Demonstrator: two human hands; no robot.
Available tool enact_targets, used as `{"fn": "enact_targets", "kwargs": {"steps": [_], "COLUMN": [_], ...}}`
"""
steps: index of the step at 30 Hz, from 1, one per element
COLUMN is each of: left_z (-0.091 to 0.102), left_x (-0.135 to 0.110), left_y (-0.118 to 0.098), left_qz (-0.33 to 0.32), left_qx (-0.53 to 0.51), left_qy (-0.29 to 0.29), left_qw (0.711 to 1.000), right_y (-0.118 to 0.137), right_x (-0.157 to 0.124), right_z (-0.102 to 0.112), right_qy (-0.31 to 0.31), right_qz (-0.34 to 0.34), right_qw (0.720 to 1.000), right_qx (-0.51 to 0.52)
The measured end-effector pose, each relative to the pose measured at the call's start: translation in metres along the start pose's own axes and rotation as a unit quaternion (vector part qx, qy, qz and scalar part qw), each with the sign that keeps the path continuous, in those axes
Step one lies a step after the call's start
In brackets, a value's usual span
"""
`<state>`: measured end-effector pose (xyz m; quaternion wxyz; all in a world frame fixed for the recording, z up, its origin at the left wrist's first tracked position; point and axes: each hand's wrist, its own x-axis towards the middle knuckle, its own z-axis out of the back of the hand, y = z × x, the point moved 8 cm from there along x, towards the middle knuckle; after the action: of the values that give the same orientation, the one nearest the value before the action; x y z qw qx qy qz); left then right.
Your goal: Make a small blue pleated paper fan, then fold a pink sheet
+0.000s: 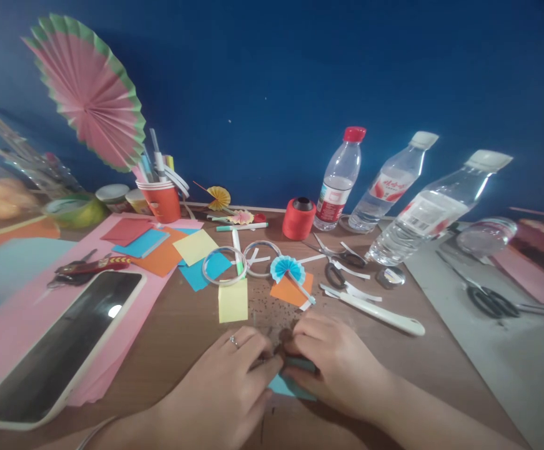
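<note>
A piece of light blue paper (294,387) lies at the front middle of the table, largely covered by my fingers. My left hand (234,375), with a ring on one finger, is closed at the paper's left side, fingertips pressed together. My right hand (337,362) pinches the paper from the right, thumb below the curled fingers. The two hands nearly touch. Just beyond them are a small pleated blue paper fan (287,270) on an orange square (290,290) and a yellow paper square (233,301). Dark specks are scattered on the wood between.
A phone (60,350) lies on pink paper at left. Scissors (340,259), a white-handled cutter (379,312) and tape rolls (225,265) lie beyond my hands. Bottles (340,187), red thread (298,220) and a red pen cup (162,203) line the blue wall.
</note>
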<state>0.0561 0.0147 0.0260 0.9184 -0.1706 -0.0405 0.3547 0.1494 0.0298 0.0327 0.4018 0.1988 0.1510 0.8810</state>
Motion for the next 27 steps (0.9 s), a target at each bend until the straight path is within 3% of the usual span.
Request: {"fn": "enact_targets", "kwargs": {"steps": [10,15,21,27], "left_z": [0.003,0.005,0.005,0.014], "left_x": [0.001,0.0,0.0,0.002], "left_y": [0.006,0.009,0.015,0.015], "left_qz": [0.04,0.053,0.065,0.037], "left_qx": [-0.129,-0.143,-0.165,-0.114], "left_qy": [-0.001,-0.016,-0.037,-0.105], "left_qw": [0.991,0.988,0.984,0.987], "right_y": [0.008,0.007,0.017,0.021], "right_x": [-0.008,-0.008,-0.006,-0.003], "right_z": [-0.01,-0.011,0.0,0.005], "right_qy": [-0.026,-0.042,-0.09,-0.109], "right_qz": [-0.034,-0.052,-0.002,0.006], "right_qw": [0.996,0.997,0.995,0.992], "right_qx": [-0.08,-0.04,0.04,0.06]}}
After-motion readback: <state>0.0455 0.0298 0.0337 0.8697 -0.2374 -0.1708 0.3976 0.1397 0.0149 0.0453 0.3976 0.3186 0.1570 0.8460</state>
